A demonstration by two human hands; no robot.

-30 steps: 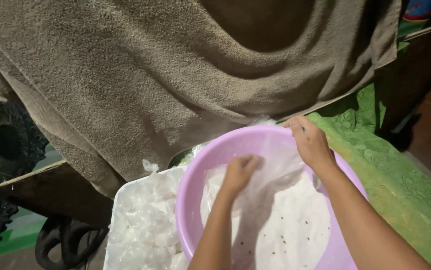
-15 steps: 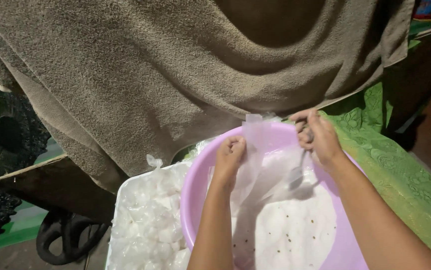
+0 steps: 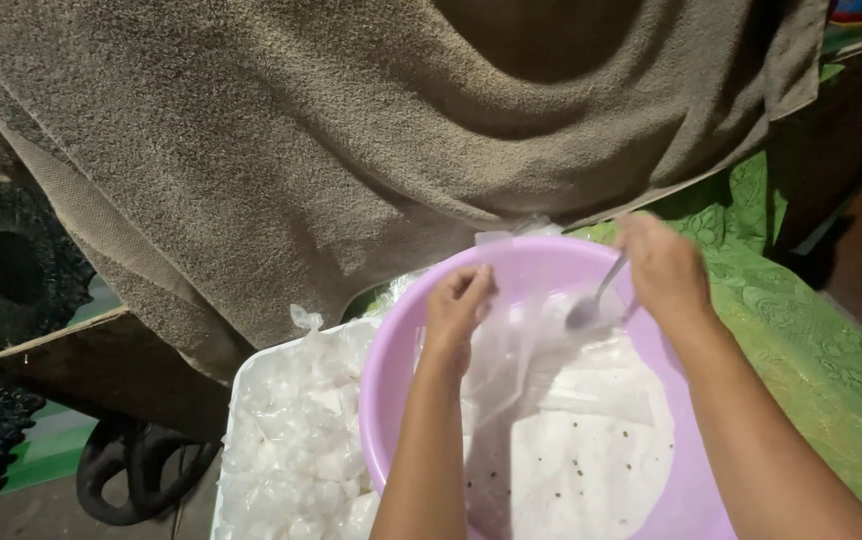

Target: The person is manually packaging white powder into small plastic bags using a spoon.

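The left hand [image 3: 458, 308] pinches a thin clear plastic bag [image 3: 507, 330] open above the round lilac plastic basin [image 3: 391, 380] of white liquid. Just beside those fingers, the right hand [image 3: 663, 265] grips a metal spoon [image 3: 591, 303]. The bag looks unfilled; many tied bags [image 3: 291, 440] fill the white tray left of the fingers.

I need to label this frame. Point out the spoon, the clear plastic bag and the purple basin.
spoon [image 3: 585, 312], head view, on the metal bowl of the spoon.
clear plastic bag [image 3: 507, 340], head view, on the bag's hanging middle.
purple basin [image 3: 381, 400], head view, on its left wall.
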